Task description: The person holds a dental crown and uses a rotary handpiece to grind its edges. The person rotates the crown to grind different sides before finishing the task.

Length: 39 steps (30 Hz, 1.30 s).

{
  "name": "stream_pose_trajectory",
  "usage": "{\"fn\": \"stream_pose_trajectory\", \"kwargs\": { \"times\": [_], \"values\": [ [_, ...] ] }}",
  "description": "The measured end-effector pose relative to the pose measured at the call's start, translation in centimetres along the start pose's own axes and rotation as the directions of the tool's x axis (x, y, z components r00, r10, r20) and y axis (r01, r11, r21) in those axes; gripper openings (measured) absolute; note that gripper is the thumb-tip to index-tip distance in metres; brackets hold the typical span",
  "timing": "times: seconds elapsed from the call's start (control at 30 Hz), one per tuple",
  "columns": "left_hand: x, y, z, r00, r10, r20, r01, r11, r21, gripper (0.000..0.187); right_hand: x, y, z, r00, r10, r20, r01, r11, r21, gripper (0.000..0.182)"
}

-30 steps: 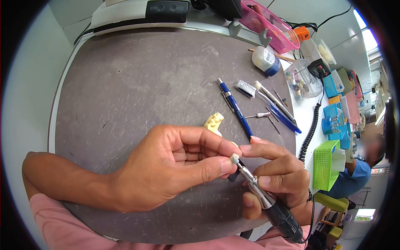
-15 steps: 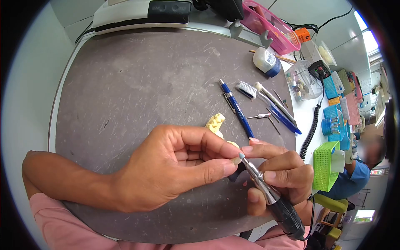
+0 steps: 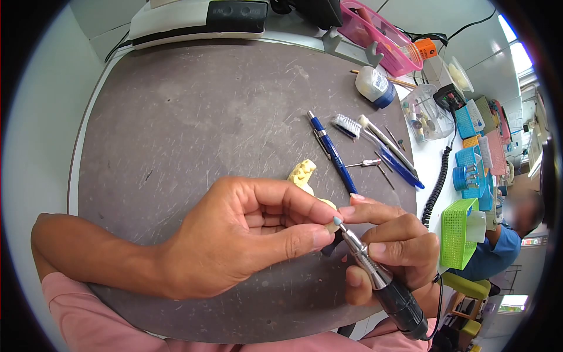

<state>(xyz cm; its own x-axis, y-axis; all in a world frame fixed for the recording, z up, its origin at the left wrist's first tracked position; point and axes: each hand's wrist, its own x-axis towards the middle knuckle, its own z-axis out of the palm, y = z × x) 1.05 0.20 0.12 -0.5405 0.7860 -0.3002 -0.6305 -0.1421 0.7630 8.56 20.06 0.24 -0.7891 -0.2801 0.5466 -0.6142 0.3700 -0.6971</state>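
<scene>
Left hand pinches pale piece at handpiece's 10–11 o'clock; right hand grips handpiece, blue tip at piece's 1 o'clock — contact unclear. Risk: sideways pressure could flick piece loose — or skid tip into left hand.

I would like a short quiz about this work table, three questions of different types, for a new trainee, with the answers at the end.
1. Multiple choice: which hand holds the rotary handpiece? A) left B) right C) neither
2. True or false: the blue pen-shaped tool lies inside the pink basket.
3. Fill in: the left hand pinches a small pale piece between index finger and ____.

Key: 1. B, the right hand. 2. False; the blue pen-shaped tool lies on the table. 3. Thumb.
</scene>
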Motion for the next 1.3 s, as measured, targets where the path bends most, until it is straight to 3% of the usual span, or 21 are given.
{"fn": "stream_pose_trajectory", "kwargs": {
  "times": [0.5,1.17,1.3],
  "values": [
    [-0.01,0.06,0.02,1.000,0.002,-0.001,-0.002,1.000,0.008,0.017,-0.09,0.00,0.07,0.999,0.028,-0.024,-0.027,0.999,0.038,0.038],
    [0.00,0.20,0.04,1.000,-0.008,-0.006,0.008,1.000,0.010,0.021,0.45,-0.43,-0.21,0.999,-0.001,0.036,0.004,0.996,-0.089,0.039],
    [-0.02,0.17,0.07,1.000,-0.016,-0.007,0.016,1.000,-0.013,0.021,0.17,0.23,-0.13,0.999,-0.035,-0.010,0.034,0.998,-0.061,0.040]
  ]
}}
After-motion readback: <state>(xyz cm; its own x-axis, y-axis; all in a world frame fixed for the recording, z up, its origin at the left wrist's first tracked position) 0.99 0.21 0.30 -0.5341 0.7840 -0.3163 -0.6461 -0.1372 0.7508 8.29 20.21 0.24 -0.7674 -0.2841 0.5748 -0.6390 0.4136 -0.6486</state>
